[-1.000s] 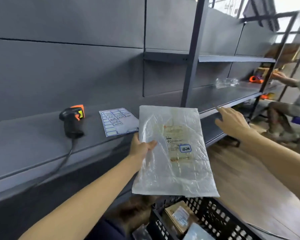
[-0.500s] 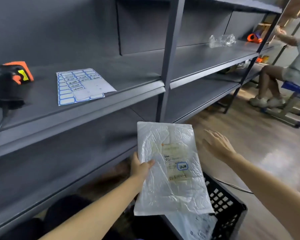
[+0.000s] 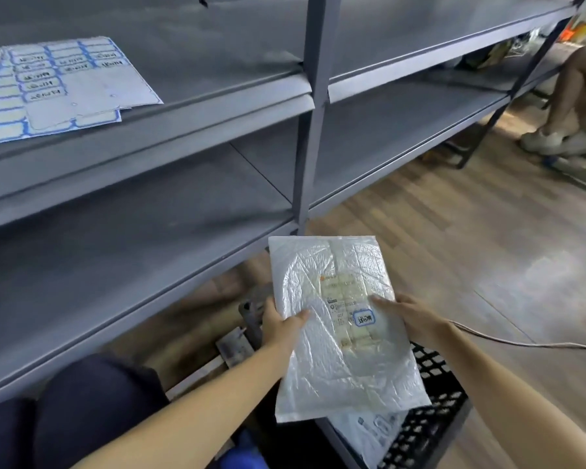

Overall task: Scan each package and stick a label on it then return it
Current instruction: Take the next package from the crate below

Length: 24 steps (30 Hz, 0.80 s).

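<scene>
A flat white plastic package hangs over the black crate at the bottom right. It bears a shipping slip and a small blue-bordered label. My left hand grips its left edge, thumb on top. My right hand holds its right edge, fingers on the slip beside the label. Another white package lies in the crate beneath. The sheet of blue-bordered labels lies on the upper grey shelf at the top left. The scanner is out of view.
Grey metal shelving fills the left and top, with an upright post in the middle. A cable runs across the wooden floor on the right. Another person's legs and shoes are at the far right. My dark-clothed knee is at the bottom left.
The view has tilted down, so the scanner has left the frame. The package has dropped lower over the crate, and my right hand has come in and taken its right edge.
</scene>
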Motion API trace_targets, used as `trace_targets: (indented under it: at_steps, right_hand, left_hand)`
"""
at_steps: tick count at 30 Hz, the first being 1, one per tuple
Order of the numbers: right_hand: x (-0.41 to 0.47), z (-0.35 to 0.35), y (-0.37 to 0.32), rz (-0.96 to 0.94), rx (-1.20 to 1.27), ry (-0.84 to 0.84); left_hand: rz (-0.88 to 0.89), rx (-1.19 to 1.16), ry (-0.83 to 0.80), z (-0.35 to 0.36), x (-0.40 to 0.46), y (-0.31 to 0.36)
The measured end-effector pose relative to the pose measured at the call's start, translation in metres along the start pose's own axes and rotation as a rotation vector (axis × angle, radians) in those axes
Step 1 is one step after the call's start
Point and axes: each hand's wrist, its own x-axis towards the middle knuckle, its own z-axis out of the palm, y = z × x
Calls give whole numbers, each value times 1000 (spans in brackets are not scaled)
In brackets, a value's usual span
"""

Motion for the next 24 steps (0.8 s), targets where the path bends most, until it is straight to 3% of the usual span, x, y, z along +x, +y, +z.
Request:
trace_targets:
  at_steps: [5, 8, 13, 19, 24]
  right_hand:
    - [13, -38, -11, -132, 7, 75]
    - [25, -74, -20, -135, -192, 166]
    - [58, -80, 20, 17, -662, 259]
    - [73, -28, 109, 243, -696, 90]
    - [62, -1, 134, 289, -815, 390]
  left_hand:
    - [69, 211, -80, 1, 13, -12]
    - [125, 471, -43, -15, 24, -18]
    - [221, 753, 15, -43, 35, -22]
    - [344, 971, 48, -44, 40, -24]
    - [429, 1162, 81, -35, 45, -29]
